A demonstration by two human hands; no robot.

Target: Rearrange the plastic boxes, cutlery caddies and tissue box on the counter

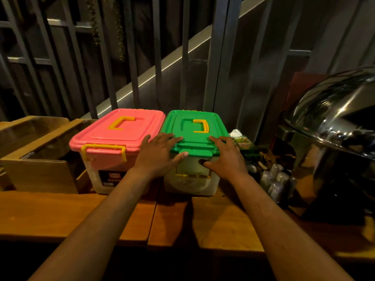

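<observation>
Two clear plastic boxes stand side by side on the wooden counter (pixel 60 216). The left one has a pink lid (pixel 121 128) with yellow handle and latch. The right one has a green lid (pixel 194 128) with a yellow handle. My left hand (pixel 160 157) lies on the green box's front left corner, thumb at the front lip. My right hand (pixel 225 157) grips the front right corner, thumb under the lid edge. A green tissue box (pixel 243 145) with white tissue poking out sits just right of the green box. Two wooden cutlery caddies (pixel 40 173) stand at the left.
A large shiny steel chafing dish (pixel 332 142) with domed lid fills the right side. Several small clear items (pixel 274 179) lie between it and the green box. Grey metal railings and a stair rise behind the counter.
</observation>
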